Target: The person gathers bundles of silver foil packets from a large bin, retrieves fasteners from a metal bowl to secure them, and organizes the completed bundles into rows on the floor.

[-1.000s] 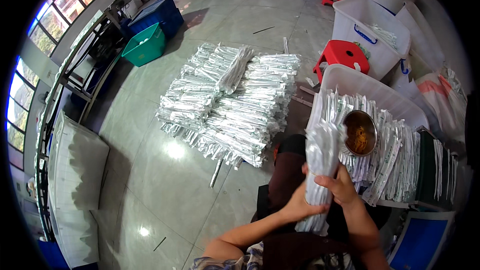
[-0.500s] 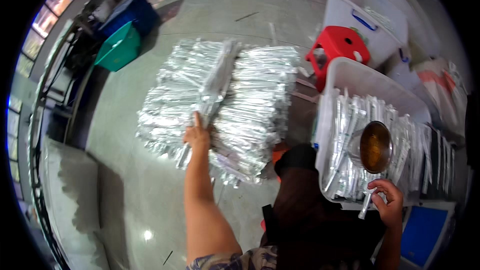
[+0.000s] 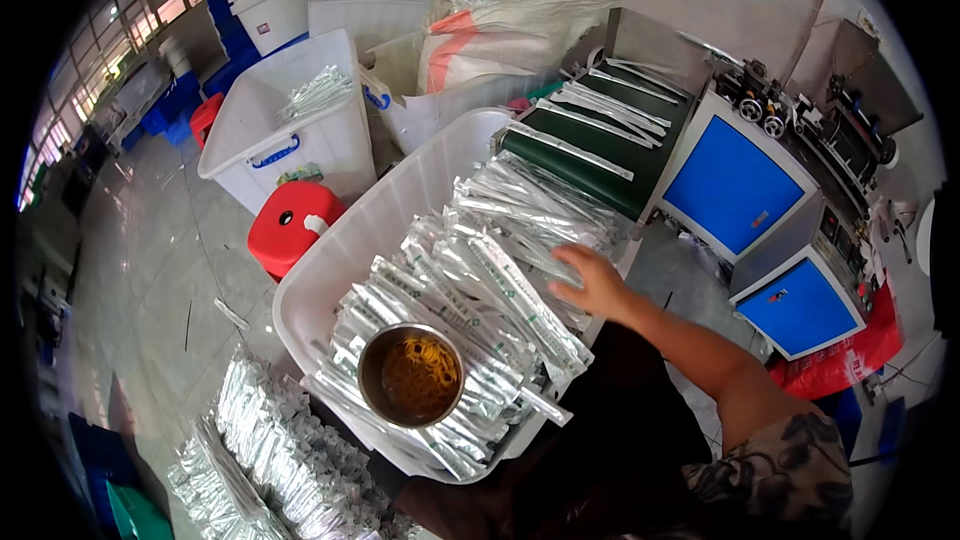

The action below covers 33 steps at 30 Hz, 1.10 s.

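One view only, head camera. Right hand [image 3: 592, 282] reaches in from the lower right, forearm crossing over a dark lap, and rests palm-down on the long silver foil packets [image 3: 500, 280] heaped in a big white tub [image 3: 395, 205]. Fingers are spread and slightly curled over the top packets; cannot tell whether any packet is actually gripped. Left hand not in view.

Packets fill the tub from its near-left corner up to the far right, lying mostly lengthwise. Round metal bowl [image 3: 411, 376] sits on the packets at the near end of the tub, holding small orange-yellow rings, well apart from the hand.

Far right of the tub: green conveyor belt [image 3: 590, 155] carrying more packets, part of a grey machine with blue panels [image 3: 733, 183]. Left of the tub: red stool [image 3: 290, 225] on the floor, then another white bin with blue handle [image 3: 270, 130] holding a few packets. Far centre: white sack [image 3: 510, 10] stuffed with packets. Near left on the floor: separate pile of silver packets [image 3: 270, 460].
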### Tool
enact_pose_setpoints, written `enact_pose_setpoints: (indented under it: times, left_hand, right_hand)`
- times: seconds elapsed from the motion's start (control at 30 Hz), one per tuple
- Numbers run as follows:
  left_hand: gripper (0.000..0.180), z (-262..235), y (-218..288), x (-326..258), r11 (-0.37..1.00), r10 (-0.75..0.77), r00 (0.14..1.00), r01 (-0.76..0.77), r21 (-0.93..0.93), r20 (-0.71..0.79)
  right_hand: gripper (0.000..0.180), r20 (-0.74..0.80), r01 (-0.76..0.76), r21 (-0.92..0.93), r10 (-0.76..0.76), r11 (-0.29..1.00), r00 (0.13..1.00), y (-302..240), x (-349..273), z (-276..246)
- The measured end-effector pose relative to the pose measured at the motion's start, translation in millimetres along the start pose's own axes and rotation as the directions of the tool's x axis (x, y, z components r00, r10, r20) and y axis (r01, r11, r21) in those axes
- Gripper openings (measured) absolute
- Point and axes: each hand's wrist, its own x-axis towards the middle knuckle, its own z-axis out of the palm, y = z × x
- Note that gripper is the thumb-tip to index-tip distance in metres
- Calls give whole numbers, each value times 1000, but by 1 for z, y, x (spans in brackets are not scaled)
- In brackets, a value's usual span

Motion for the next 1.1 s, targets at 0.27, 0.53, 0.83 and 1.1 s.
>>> enact_pose_setpoints:
  times: [0.27, 0.53, 0.83, 1.1]
  left_hand:
    - [43, -106, 136, -99, 865, 178, 941, -11, -502, 286]
    - [59, -128, 195, -119, 741, 588, 800, -474, -477, 119]
    - [54, -131, 192, -119, 733, 593, 797, -475, -487, 115]
    - [44, -168, 206, -109, 599, 528, 845, -438, -670, -81]
  right_hand:
    - [123, 272, -461, -478, 625, 748, 732, 118, 131, 34]
    - [94, 401, -319, -331, 438, 888, 804, 120, 120, 34]
    - [78, 389, -323, -470, 521, 822, 759, 81, 130, 27]
    - [74, 302, -185, -541, 396, 820, 867, 18, 124, -43]
